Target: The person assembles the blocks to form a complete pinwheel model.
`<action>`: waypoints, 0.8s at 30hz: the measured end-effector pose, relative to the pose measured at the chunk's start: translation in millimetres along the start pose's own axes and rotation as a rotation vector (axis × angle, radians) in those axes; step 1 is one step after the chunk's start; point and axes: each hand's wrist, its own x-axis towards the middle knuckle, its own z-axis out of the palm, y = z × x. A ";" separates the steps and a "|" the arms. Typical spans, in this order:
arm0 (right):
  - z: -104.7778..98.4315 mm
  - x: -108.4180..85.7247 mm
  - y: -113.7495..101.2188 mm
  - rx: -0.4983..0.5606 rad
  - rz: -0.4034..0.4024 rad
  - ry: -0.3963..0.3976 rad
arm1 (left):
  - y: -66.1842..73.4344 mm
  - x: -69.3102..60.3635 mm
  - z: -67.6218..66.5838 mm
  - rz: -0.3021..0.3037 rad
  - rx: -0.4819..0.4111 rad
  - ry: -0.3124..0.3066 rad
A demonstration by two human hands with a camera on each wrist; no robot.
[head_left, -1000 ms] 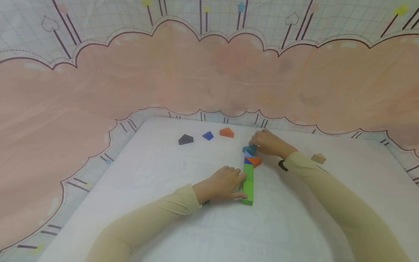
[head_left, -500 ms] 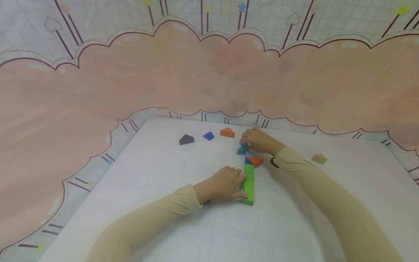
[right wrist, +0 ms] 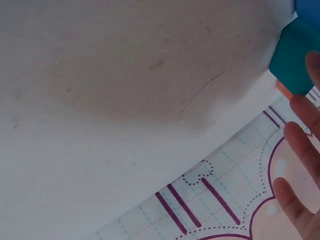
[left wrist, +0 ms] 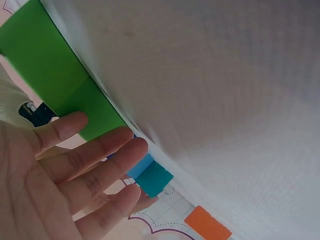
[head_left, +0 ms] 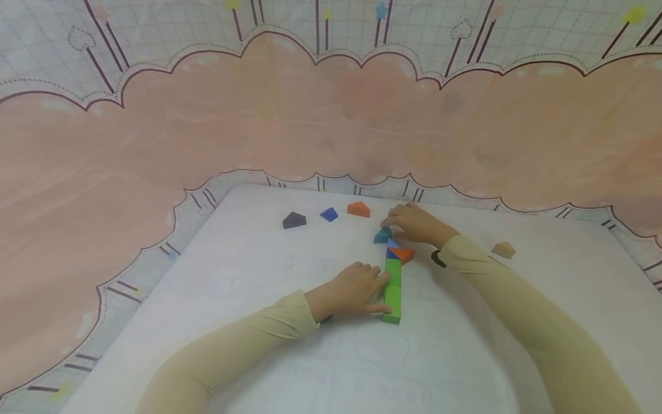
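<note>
Two green blocks [head_left: 392, 299] lie end to end in a line on the white table. My left hand [head_left: 357, 290] rests against their left side, thumb and fingers extended, fingertips on the green. Beyond them come an orange triangular block [head_left: 405, 255], a small dark blue piece and a light blue triangular block [head_left: 392, 244]. At the far end lies a teal block [head_left: 383, 236], notched or angled in shape. My right hand [head_left: 420, 224] is at its right side, fingertips at its far edge and thumb close to it. In the right wrist view the fingers are spread beside the teal block [right wrist: 292, 60].
Farther back lie a black block [head_left: 294, 221], a blue block [head_left: 328, 214] and an orange block [head_left: 358, 209]. A tan block [head_left: 504, 249] sits right of the right forearm. A patterned curtain [head_left: 331, 115] hangs behind the table's far edge [head_left: 320, 192].
The teal block has shifted left, pushed or carried by my right hand. Since half a second ago that hand has drawn slightly right while the block stays. My left hand has not moved.
</note>
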 end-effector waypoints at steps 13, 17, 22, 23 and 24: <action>1.2 7.5 -4.5 0.039 0.027 -0.033 | 0.8 -1.1 -0.8 0.010 0.016 0.016; 0.7 5.7 -4.0 0.038 0.015 -0.023 | 0.8 -1.5 -0.5 0.012 0.016 0.017; 0.7 3.0 -2.5 0.026 -0.005 -0.005 | 0.9 -1.5 -0.6 0.010 0.024 0.015; 0.7 2.7 -2.3 0.023 -0.006 -0.004 | 0.9 -1.5 -0.6 0.010 0.026 0.014; 0.5 2.3 -2.2 0.022 -0.008 -0.002 | 0.8 -1.5 -0.5 0.009 0.027 0.014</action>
